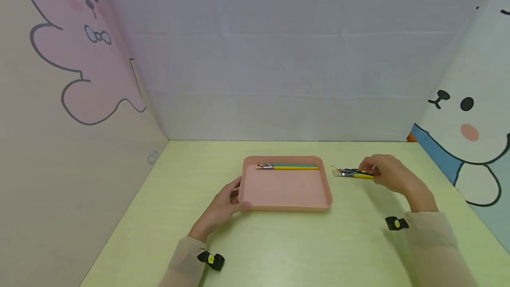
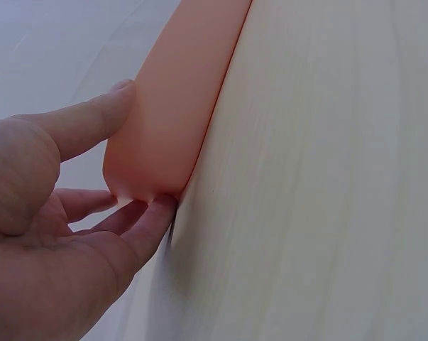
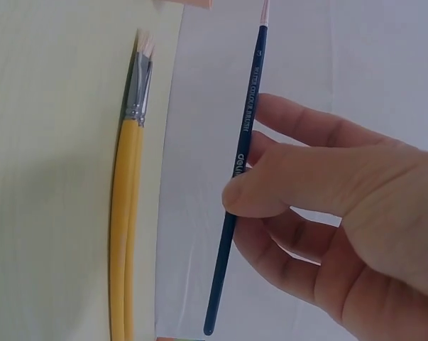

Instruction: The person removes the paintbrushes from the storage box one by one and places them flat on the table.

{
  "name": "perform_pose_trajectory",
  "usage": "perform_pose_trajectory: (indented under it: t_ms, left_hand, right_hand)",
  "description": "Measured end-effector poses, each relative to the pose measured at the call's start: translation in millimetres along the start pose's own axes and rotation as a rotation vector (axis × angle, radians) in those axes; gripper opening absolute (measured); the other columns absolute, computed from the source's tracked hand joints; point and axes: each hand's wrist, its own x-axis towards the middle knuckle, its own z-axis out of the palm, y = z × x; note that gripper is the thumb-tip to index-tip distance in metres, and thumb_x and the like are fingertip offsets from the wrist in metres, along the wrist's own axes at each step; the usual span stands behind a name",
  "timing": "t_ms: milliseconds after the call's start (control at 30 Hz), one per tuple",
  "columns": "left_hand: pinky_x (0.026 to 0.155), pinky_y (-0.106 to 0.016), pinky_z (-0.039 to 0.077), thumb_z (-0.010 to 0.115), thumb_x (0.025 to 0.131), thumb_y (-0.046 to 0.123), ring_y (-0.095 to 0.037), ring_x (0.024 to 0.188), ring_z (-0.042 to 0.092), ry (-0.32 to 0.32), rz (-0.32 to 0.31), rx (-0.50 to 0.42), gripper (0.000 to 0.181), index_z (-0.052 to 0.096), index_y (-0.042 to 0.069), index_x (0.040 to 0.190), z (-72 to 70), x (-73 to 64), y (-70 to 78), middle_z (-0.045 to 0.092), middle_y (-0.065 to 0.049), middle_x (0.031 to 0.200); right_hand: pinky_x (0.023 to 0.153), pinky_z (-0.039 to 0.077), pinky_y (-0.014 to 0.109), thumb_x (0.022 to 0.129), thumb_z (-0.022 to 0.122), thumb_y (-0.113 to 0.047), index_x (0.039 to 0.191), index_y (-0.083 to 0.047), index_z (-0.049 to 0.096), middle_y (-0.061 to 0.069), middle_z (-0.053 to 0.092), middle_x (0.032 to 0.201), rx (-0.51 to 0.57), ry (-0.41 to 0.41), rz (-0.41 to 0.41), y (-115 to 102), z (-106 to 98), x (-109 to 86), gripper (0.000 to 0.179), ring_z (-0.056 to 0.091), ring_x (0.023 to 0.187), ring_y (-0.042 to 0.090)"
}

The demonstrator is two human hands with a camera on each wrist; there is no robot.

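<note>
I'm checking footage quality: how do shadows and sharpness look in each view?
Head: soft shadow on the table below the right hand; left wrist: dim, darker shadow below the tray beside the left hand; right wrist: some lettering on the dark brush readable, soft shadow left of the yellow brushes.

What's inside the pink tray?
In the pink tray lie a teal paintbrush and a yellow paintbrush, side by side near its far side. What's underneath them is covered, so I can't tell.

Left hand (image 1: 224,201) gripping, right hand (image 1: 389,173) pinching
</note>
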Motion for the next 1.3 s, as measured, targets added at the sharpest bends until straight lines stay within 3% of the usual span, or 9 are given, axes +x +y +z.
perform_pose_trajectory:
  t_ms: [600, 833, 1000, 1300]
  left_hand:
    - [0.116, -0.054, 0.047, 0.082, 0.096, 0.021, -0.035, 0.143, 0.052, 0.002, 0.007, 0.003, 0.089, 0.031, 0.020, 0.169, 0.5, 1.3, -2.6, 0.046, -0.012, 0.162]
    - [0.117, -0.052, 0.046, 0.082, 0.096, 0.021, -0.035, 0.144, 0.050, -0.002, 0.010, 0.008, 0.090, 0.030, 0.019, 0.169, 0.5, 2.9, -3.8, 0.045, -0.012, 0.163]
    - [0.118, -0.050, 0.045, 0.082, 0.096, 0.021, -0.035, 0.145, 0.049, -0.007, 0.010, 0.014, 0.090, 0.030, 0.019, 0.169, 0.3, 3.5, -3.7, 0.044, -0.012, 0.164]
    - [0.117, -0.052, 0.046, 0.083, 0.095, 0.023, -0.035, 0.144, 0.050, 0.004, -0.001, 0.018, 0.090, 0.031, 0.021, 0.169, -0.1, 3.1, -5.5, 0.045, -0.012, 0.163]
  right_hand:
    - [0.075, 0.057, 0.044, 0.073, 0.071, 0.027, 0.097, -0.007, 0.074, 0.002, 0.071, 0.093, -0.018, -0.084, 0.064, 33, 17, -4.8, 0.042, 0.062, 0.084, 0.021]
    - [0.076, 0.058, 0.040, 0.080, 0.073, 0.023, 0.092, -0.011, 0.075, 0.000, 0.072, 0.091, -0.035, -0.078, 0.019, 41, 24, -6.3, 0.037, 0.063, 0.083, 0.018]
    - [0.080, 0.058, 0.042, 0.082, 0.071, 0.022, 0.091, -0.013, 0.075, 0.000, 0.073, 0.093, -0.032, -0.089, 0.041, 44, 27, -5.7, 0.037, 0.064, 0.086, 0.020]
    - [0.075, 0.056, 0.042, 0.081, 0.068, 0.025, 0.090, -0.011, 0.073, 0.001, 0.070, 0.088, -0.046, -0.082, 0.054, 49, 32, 0.1, 0.037, 0.061, 0.080, 0.019]
